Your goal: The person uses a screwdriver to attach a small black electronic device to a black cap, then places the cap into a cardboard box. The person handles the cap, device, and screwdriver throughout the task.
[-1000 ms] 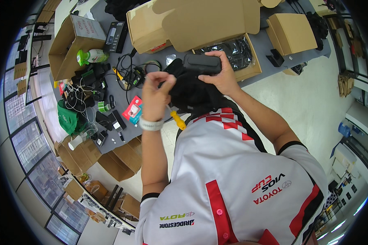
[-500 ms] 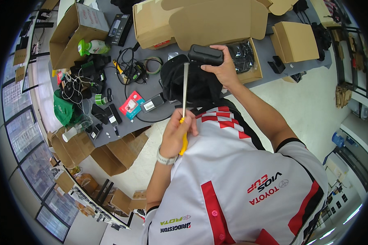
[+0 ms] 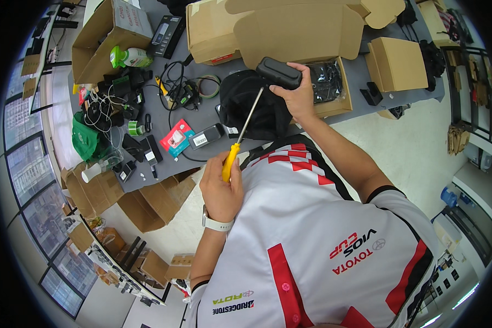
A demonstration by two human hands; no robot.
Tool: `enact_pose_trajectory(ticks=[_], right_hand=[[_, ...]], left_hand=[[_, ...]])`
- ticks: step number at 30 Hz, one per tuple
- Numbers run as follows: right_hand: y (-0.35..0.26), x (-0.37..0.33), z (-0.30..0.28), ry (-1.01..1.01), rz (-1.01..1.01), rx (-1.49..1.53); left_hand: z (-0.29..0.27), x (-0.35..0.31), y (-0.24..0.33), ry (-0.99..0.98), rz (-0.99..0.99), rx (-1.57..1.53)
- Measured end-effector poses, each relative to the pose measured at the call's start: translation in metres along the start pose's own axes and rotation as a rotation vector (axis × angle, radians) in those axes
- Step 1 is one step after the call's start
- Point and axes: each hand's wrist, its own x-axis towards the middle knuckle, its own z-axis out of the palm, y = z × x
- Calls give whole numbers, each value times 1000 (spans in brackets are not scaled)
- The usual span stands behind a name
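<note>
Grey table (image 3: 205, 116), head view: cardboard boxes (image 3: 300, 33) line its far side. Left hand (image 3: 222, 186) grips a yellow-handled screwdriver (image 3: 231, 162); right hand (image 3: 299, 97), apart, clamps a black case (image 3: 279, 72) beside black fabric (image 3: 270, 117). Shaft (image 3: 251, 113), near-vertical half a second ago, now slants right — tip (image 3: 261, 89) apparently aimed at the case.

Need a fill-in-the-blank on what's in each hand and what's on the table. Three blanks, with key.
1. The left hand holds a screwdriver with a ____ handle.
2. The black case is held in the person's ____ hand.
3. The spray bottle on the grey table has a ____ trigger head.

Missing words: yellow; right; green.
</note>
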Motion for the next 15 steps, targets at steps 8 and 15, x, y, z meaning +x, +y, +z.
enact_pose_trajectory(ticks=[8,15], right_hand=[[-1,-3,1,36,-29,-87],[1,-4,3,36,-19,-69]], left_hand=[[7,2,-11,-6,-7,9],[12,5,-17,-29,-1,-12]])
